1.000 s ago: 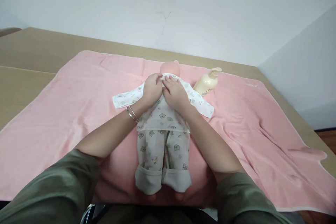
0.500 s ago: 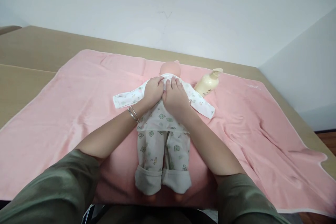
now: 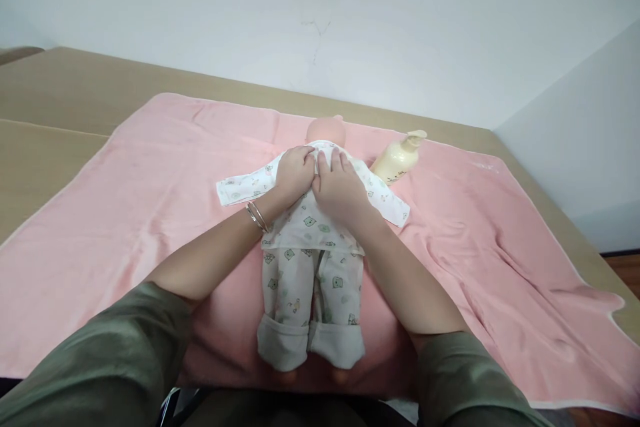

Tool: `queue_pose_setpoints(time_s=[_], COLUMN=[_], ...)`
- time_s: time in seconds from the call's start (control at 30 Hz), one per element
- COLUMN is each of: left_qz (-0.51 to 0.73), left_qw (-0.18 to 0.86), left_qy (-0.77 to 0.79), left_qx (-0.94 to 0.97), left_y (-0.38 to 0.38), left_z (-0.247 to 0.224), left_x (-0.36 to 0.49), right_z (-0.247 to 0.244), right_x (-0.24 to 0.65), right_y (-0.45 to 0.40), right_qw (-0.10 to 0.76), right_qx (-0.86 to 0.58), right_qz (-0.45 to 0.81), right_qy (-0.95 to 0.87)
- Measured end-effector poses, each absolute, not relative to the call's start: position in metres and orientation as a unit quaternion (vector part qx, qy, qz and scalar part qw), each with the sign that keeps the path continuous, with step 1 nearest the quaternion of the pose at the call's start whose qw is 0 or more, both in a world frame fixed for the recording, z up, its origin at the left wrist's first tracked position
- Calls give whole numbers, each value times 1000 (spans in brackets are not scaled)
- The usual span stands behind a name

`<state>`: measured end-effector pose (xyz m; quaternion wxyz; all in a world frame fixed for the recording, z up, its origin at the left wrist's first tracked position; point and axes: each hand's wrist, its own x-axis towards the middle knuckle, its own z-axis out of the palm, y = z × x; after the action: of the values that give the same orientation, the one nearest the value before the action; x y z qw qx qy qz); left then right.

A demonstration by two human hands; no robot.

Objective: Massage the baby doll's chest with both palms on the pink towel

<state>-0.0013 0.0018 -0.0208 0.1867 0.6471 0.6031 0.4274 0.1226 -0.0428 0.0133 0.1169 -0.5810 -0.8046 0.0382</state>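
A baby doll (image 3: 326, 132) in a white printed top (image 3: 311, 227) and matching trousers (image 3: 290, 280) with turned-up cuffs lies stretched out, head away from me. Its sleeves spread to both sides, and its feet just show below the cuffs. On the left half of its upper body rests my left hand (image 3: 296, 172), fingers laid on the cloth and partly hidden by the angle. Beside it my right hand (image 3: 341, 185) lies flat on the top with its fingers apart. The two hands touch or nearly touch at the thumbs.
A pink blanket (image 3: 165, 167) covers much of the wooden table (image 3: 55, 90) under the doll. Right of the doll's shoulder, a cream pump bottle (image 3: 399, 159) leans or lies tilted on the blanket. A white wall (image 3: 200, 33) stands behind the table.
My right hand has shifted slightly down the doll's top, its fingers a little more spread. The left hand stays in nearly the same place on the doll.
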Motion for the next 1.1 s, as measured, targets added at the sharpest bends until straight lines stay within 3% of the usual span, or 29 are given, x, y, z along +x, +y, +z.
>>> queue_pose_setpoints(time_s=[0.13, 0.27, 0.4, 0.57, 0.7, 0.93, 1.1], left_qz=[414, 431, 476, 493, 447, 282, 257], left_qw=[182, 184, 221, 264, 216, 46, 50], left_qy=[591, 595, 603, 591, 598, 614, 610], left_qx=[668, 653, 601, 582, 630, 736, 748], left_y=[1, 1, 2, 3, 3, -17, -13], left_z=[-18, -21, -24, -23, -21, -14, -13], left_x=[-2, -1, 1, 0, 2, 17, 12], right_z=[12, 10, 10, 10, 9, 6, 14], right_x=[133, 151, 137, 116, 132, 152, 142], right_y=[-22, 4, -16, -39, -15, 7, -5], right_qw=[131, 158, 133, 132, 157, 174, 123], right_qx=[-524, -595, -649, -569, -594, -651, -657], right_qz=[76, 135, 83, 42, 104, 152, 104], right_qy=[-838, -776, -745, -811, -782, -723, -736])
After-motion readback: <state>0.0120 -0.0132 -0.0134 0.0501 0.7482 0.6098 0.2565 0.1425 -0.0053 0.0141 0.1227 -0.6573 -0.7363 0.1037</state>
